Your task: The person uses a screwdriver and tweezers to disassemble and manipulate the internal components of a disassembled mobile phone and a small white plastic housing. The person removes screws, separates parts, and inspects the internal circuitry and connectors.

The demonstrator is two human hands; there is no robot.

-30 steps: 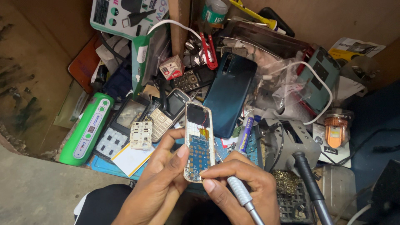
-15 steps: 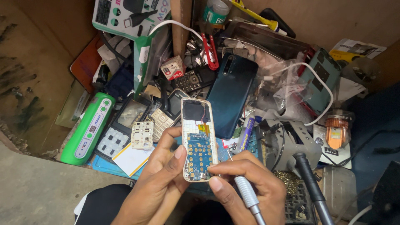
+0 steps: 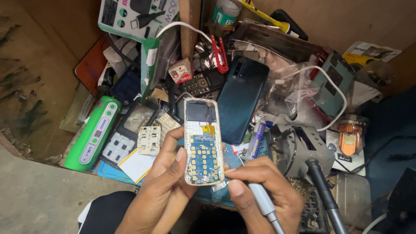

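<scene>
My left hand (image 3: 167,184) holds an opened small keypad phone (image 3: 203,141) upright, its blue circuit board with gold key contacts facing me. The thumb lies along the phone's left edge and the fingers wrap behind it. My right hand (image 3: 260,190) grips a grey pen-shaped tool (image 3: 265,207), whose tip is hidden near the phone's lower right corner. The index finger and thumb of that hand touch the phone's bottom edge.
Clutter fills the bench: a dark teal smartphone back (image 3: 242,99), a green oblong device (image 3: 93,133), a loose white keypad (image 3: 149,140), a red clip (image 3: 220,54), a white cable (image 3: 333,93), a black-handled soldering iron (image 3: 323,195) and a boxed charger (image 3: 136,17).
The opened phone has been raised and tilted more upright toward me. My right hand has shifted with the tool toward the phone's lower right corner.
</scene>
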